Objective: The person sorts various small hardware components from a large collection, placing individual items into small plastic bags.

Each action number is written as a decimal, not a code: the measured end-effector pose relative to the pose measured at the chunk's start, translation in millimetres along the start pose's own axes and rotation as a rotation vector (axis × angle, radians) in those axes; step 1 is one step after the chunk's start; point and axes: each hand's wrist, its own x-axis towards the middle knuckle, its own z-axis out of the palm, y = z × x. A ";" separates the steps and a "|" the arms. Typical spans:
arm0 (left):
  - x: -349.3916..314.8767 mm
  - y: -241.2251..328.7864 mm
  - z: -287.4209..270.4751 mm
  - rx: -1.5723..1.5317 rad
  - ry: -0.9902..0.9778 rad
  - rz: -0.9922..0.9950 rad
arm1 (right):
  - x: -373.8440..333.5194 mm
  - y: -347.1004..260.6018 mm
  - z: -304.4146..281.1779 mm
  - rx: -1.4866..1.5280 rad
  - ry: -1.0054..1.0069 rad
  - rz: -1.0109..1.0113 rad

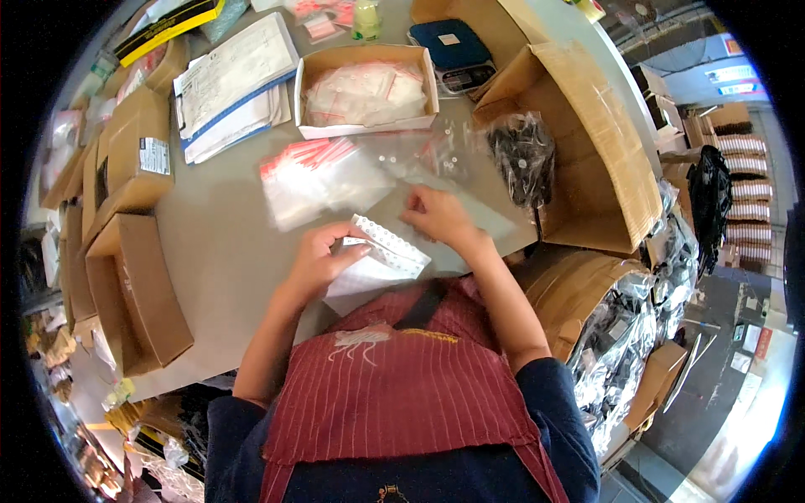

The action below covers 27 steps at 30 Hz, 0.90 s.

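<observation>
My left hand (329, 253) pinches a folded white sheet with rows of small round dots (387, 251) between thumb and fingers, near the table's front edge. My right hand (439, 220) is closed, its fingertips curled together just above the tabletop to the right of the sheet. Whatever those fingertips hold, if anything, is too small to make out. Beyond my hands lies a fanned stack of clear zip bags with red strips (323, 178). More clear bags with small white round spots (436, 155) lie flat to its right.
An open white-rimmed box of clear bags (369, 88) stands at the back. Papers on a blue clipboard (231, 88) lie left of it. A big open carton (587, 159) and a clear bag of black items (521, 159) are on the right. An open brown box (138, 293) sits left.
</observation>
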 end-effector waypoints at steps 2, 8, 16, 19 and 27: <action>7.1 -4.7 -0.3 0.008 -0.049 0.034 | 3.6 -1.9 -1.6 0.126 -0.059 -0.119; 31.2 -14.6 6.0 -0.061 -0.160 0.075 | -2.9 -4.5 -13.3 0.230 -0.074 -0.066; 39.1 -23.6 10.7 -0.038 -0.179 0.040 | -59.6 -2.2 -3.6 0.403 0.231 -0.009; 38.7 -21.8 15.2 -0.041 -0.122 0.055 | -84.0 -11.1 -0.3 0.272 0.283 -0.127; 38.5 -13.8 13.9 0.000 -0.105 0.020 | -94.5 -14.0 14.5 0.030 0.369 -0.245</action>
